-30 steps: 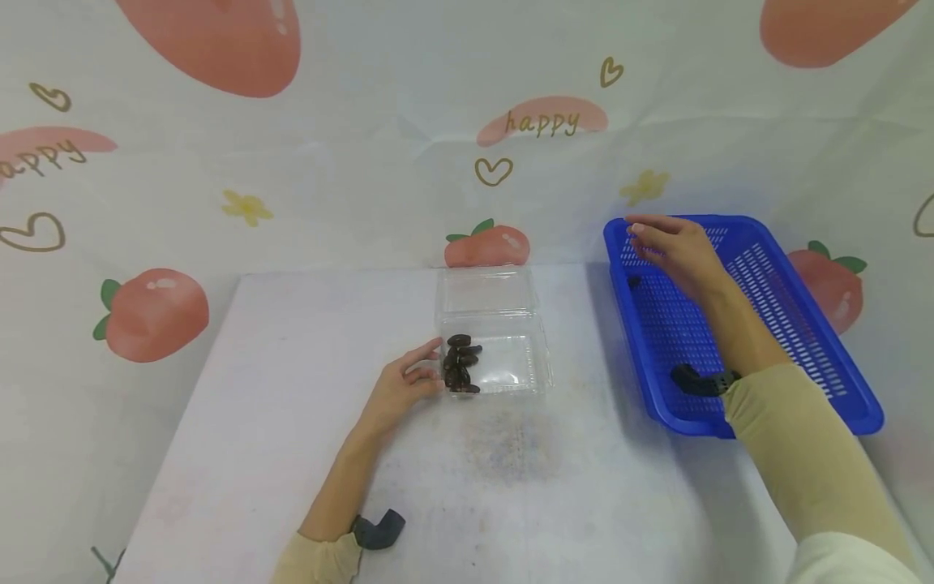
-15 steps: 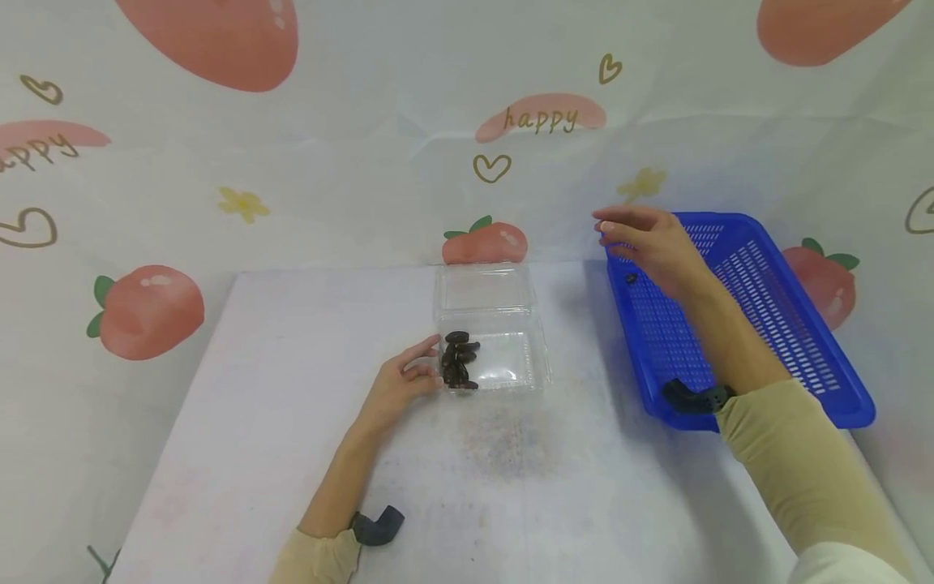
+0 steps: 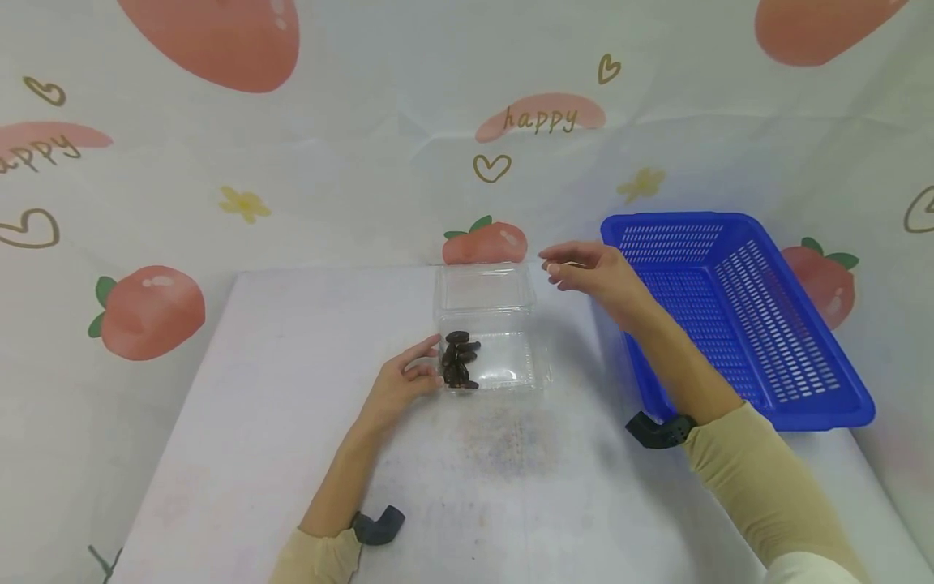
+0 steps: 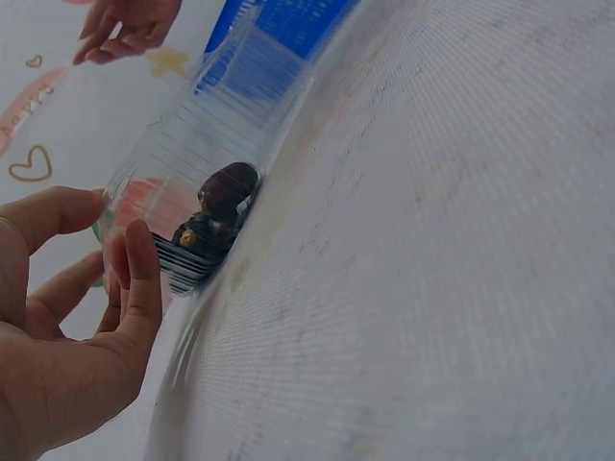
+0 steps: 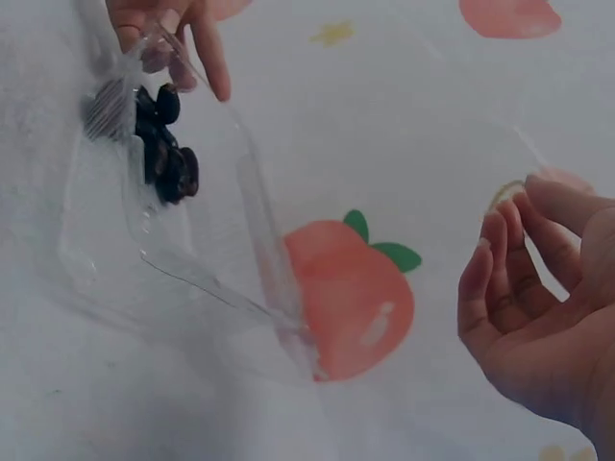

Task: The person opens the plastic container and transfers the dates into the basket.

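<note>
A clear plastic clamshell box [image 3: 503,362] stands with its lid raised back, and several dark brown, glossy oval fruits [image 3: 457,361] lie along its left side. My left hand [image 3: 397,392] touches the box's left wall with thumb and fingers apart. In the left wrist view, the fingertips [image 4: 144,252] rest against the plastic, close to the fruits. My right hand [image 3: 600,276] hovers right of the raised lid, by the basket's back left corner. Its thumb and fingertips come together in the right wrist view; whether something small is between them cannot be made out.
A blue perforated plastic basket [image 3: 773,324] stands on the right of the white table [image 3: 306,341]. My right hand and forearm cover part of its left side. A white backdrop [image 3: 350,178] with printed peach-like fruits and hearts rises behind the table's far edge.
My right hand has moved left and slightly down, from over the basket toward the box lid. The dark fruit seen earlier inside the basket's left side is now out of sight. My left hand stays put.
</note>
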`<state>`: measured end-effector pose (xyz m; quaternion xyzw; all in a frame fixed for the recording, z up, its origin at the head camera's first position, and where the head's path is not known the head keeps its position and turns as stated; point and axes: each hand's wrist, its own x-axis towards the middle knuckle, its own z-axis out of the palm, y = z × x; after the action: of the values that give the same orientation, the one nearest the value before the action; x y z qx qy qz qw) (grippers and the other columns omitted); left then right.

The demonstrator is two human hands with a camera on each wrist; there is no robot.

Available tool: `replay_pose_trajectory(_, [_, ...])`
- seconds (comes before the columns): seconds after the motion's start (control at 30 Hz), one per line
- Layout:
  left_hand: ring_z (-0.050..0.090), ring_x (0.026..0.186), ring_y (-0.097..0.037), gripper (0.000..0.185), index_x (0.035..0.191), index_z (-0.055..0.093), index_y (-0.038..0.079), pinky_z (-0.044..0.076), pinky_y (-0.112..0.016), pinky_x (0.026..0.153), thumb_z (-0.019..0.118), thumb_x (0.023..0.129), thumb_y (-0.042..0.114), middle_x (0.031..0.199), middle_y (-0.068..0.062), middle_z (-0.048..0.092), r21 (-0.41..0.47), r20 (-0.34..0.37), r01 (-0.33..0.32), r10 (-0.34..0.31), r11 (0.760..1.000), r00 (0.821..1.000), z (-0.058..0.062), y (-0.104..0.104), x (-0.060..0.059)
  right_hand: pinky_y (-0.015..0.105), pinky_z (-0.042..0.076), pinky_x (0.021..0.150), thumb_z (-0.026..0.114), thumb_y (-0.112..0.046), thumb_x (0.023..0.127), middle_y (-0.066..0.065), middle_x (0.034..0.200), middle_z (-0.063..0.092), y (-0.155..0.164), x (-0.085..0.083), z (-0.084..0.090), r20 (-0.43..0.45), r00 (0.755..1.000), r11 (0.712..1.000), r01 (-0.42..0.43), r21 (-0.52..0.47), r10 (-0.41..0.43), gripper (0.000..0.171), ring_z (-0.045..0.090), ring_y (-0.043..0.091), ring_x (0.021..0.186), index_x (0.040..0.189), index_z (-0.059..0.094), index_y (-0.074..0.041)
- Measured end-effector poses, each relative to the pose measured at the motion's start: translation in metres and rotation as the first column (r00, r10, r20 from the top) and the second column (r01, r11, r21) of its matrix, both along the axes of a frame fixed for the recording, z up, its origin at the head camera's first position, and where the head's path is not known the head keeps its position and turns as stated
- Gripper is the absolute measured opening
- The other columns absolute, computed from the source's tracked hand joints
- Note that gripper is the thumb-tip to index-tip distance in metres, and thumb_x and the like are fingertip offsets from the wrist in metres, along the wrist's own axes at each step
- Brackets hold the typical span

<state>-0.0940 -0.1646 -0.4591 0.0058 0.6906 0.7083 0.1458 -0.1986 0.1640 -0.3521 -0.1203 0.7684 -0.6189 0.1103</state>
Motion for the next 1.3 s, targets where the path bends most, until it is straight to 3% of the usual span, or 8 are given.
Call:
replay_pose_trajectory(0.23, [0.058, 0.098, -0.017, 0.072, 0.149, 0.046, 0.013, 0.054, -0.026, 0.082, 0.066, 0.083, -0.005, 0.137, -0.017, 0.043, 0.012, -0.003, 0.025, -0.025, 1.0, 1.0, -0.002, 0.0, -0.001, 0.03, 0.054, 0.086, 0.069, -0.02, 0.094, 0.014, 0.118, 0.065, -0.014, 0.01, -0.005, -0.017, 0.995, 0.995, -0.096, -0.018, 0.096, 0.033, 0.063, 0.025, 0.1, 0.123, 0.067, -0.003])
replay_pose_trajectory(0.43, [0.058, 0.099, -0.018, 0.07, 0.148, 0.046, 0.015, 0.055, -0.028, 0.082, 0.066, 0.084, -0.005, 0.135, -0.016, 0.044, -0.009, -0.007, 0.027, -0.027, 1.0, 1.0, -0.004, 0.0, -0.001, 0.03, 0.055, 0.083, 0.071, -0.018, 0.093, 0.012, 0.112, 0.069, -0.029, 0.019, -0.011, -0.007, 0.997, 0.997, -0.073, 0.021, 0.074, 0.029, 0.065, 0.021, 0.091, 0.119, 0.07, -0.005])
replay_pose_trajectory(0.6, [0.058, 0.097, -0.018, 0.07, 0.148, 0.046, 0.015, 0.054, -0.028, 0.082, 0.065, 0.084, -0.006, 0.135, -0.016, 0.044, -0.013, -0.004, 0.023, -0.023, 1.0, 1.0, -0.003, 0.001, -0.001, 0.032, 0.054, 0.083, 0.072, -0.016, 0.091, 0.017, 0.114, 0.069, -0.041, 0.026, -0.023, 0.006, 0.998, 0.996, -0.068, 0.049, 0.068, 0.026, 0.066, 0.027, 0.096, 0.116, 0.071, -0.007])
replay_pose_trajectory(0.8, [0.059, 0.097, -0.018, 0.069, 0.148, 0.046, 0.015, 0.054, -0.028, 0.082, 0.065, 0.084, -0.006, 0.134, -0.016, 0.044, -0.021, 0.002, 0.016, -0.016, 1.0, 1.0, -0.001, 0.001, 0.0, 0.03, 0.055, 0.079, 0.071, -0.012, 0.091, 0.018, 0.111, 0.07, -0.055, 0.03, -0.042, -0.057, 0.994, 0.994, -0.085, 0.061, 0.088, 0.025, 0.068, 0.033, 0.096, 0.115, 0.072, -0.004])
replay_pose_trajectory(1.03, [0.06, 0.093, -0.016, 0.07, 0.148, 0.046, 0.014, 0.055, -0.027, 0.081, 0.065, 0.085, -0.007, 0.134, -0.016, 0.045, -0.032, 0.002, 0.018, -0.018, 0.999, 1.0, -0.004, 0.001, -0.001, 0.032, 0.056, 0.082, 0.072, -0.009, 0.09, 0.012, 0.109, 0.072, -0.07, 0.03, -0.067, -0.065, 0.993, 0.99, -0.087, 0.113, 0.095, 0.024, 0.07, 0.021, 0.095, 0.113, 0.072, -0.002])
replay_pose_trajectory(1.3, [0.06, 0.094, -0.017, 0.07, 0.149, 0.045, 0.015, 0.054, -0.028, 0.082, 0.065, 0.085, -0.005, 0.135, -0.017, 0.045, -0.03, 0.009, 0.022, -0.021, 0.999, 1.0, -0.001, 0.001, -0.001, 0.034, 0.057, 0.083, 0.071, -0.003, 0.089, 0.011, 0.108, 0.072, -0.083, 0.028, -0.08, -0.04, 0.994, 0.984, -0.096, 0.149, 0.103, 0.024, 0.07, 0.024, 0.095, 0.113, 0.072, 0.001])
